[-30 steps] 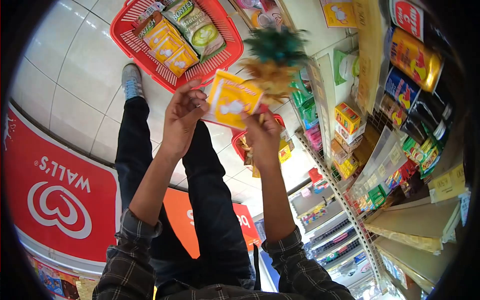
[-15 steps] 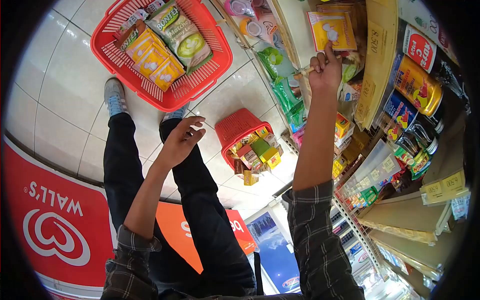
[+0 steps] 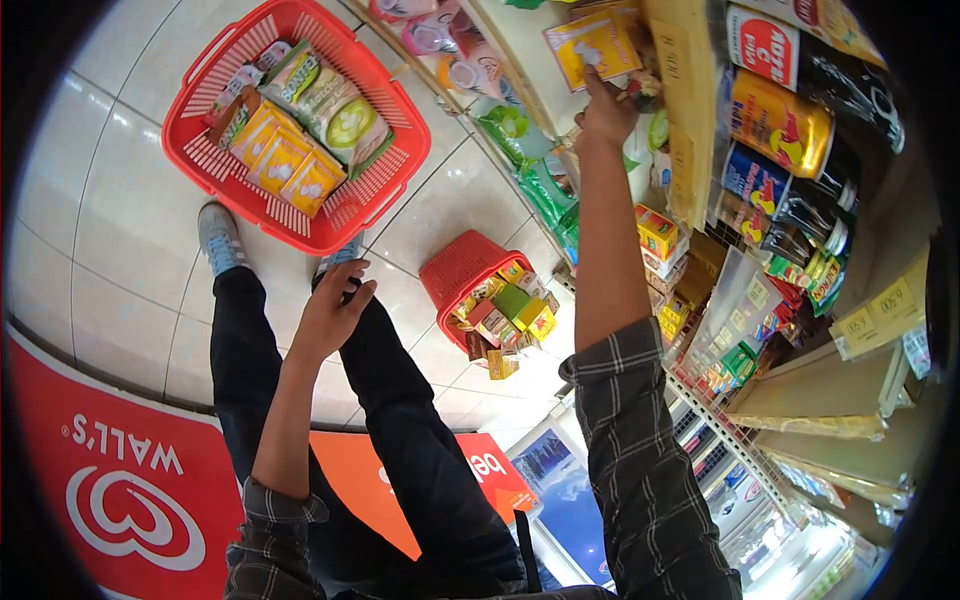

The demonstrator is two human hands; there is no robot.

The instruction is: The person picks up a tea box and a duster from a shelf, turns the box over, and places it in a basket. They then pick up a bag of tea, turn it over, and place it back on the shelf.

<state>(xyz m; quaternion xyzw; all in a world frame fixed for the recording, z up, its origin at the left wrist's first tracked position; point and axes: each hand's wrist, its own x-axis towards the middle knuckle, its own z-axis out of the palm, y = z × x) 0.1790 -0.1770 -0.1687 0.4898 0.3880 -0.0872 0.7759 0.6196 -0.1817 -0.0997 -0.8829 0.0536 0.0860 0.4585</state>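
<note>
My right hand (image 3: 607, 110) is at the shelf, its index finger stretched over the lower edge of a yellow packet (image 3: 588, 45). Its other fingers are bent and partly hidden, but no firm hold on the packet shows. Low in front of my legs, my left hand (image 3: 335, 310) is free, with loosely bent fingers apart. Beyond it on the floor stands a red shopping basket (image 3: 400, 205). Inside lie several similar yellow packets (image 3: 280, 160) and a green Matcha pouch (image 3: 335, 110).
A smaller red basket (image 3: 455, 265) lies tipped on the tiles, with small boxes (image 3: 510, 300) at its mouth. Shelves with price strips (image 3: 685, 130) and drink cans (image 3: 780, 120) rise at the right. A red Wall's panel (image 3: 120, 470) is at the lower left.
The view has shifted, so the shelf and large basket appear further left. My right hand's index finger still meets the packet's lower edge. My left hand stays free.
</note>
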